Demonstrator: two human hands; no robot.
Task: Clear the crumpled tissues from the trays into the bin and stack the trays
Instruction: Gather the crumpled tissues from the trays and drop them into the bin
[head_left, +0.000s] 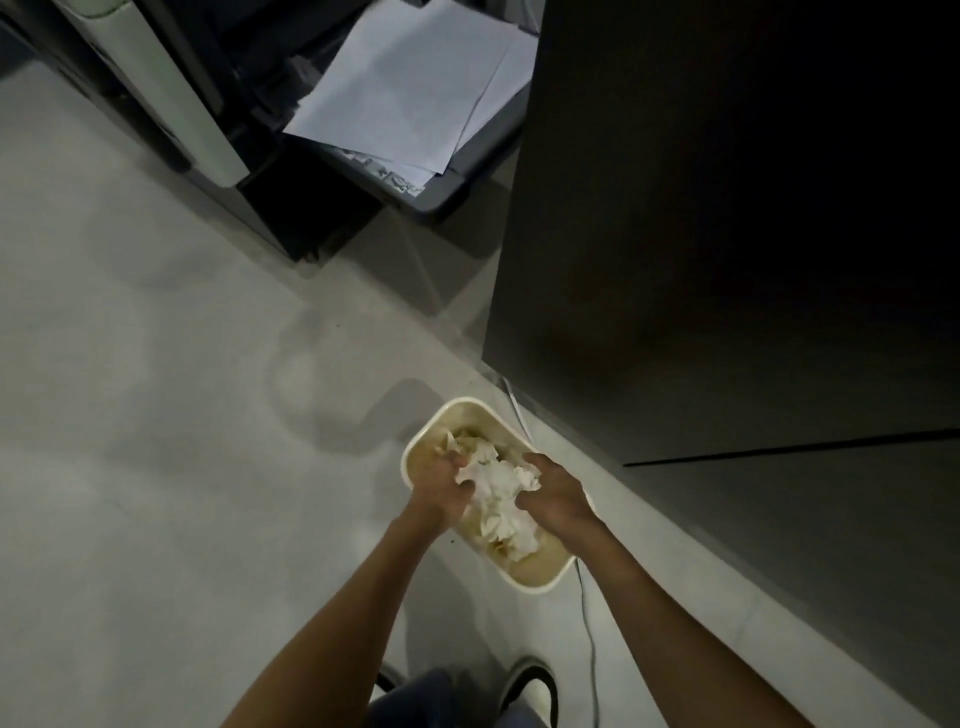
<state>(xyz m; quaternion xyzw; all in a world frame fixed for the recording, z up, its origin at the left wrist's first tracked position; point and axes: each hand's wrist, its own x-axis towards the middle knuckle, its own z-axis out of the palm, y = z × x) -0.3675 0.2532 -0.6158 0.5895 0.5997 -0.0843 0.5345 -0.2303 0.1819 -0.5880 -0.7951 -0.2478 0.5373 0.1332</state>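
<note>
The person bends over a small cream bin that stands on the pale floor, right beside a big dark cabinet. Both arms reach down to it. The left hand and the right hand hold one big bunch of crumpled tissues between them, just over the open top of the bin. The fingers of each hand are curled in and press into the white bunch from its own side, so both hands have a grip on it. More scrunched paper lies down inside the bin, under the bunch. A thin grey cable runs along the floor past the bin, close to the cabinet. One shoe with a white toe shows at the bottom, near the person's leg. Far up the floor stands a dark machine, with white sheets of paper lying on its grey shelf
</note>
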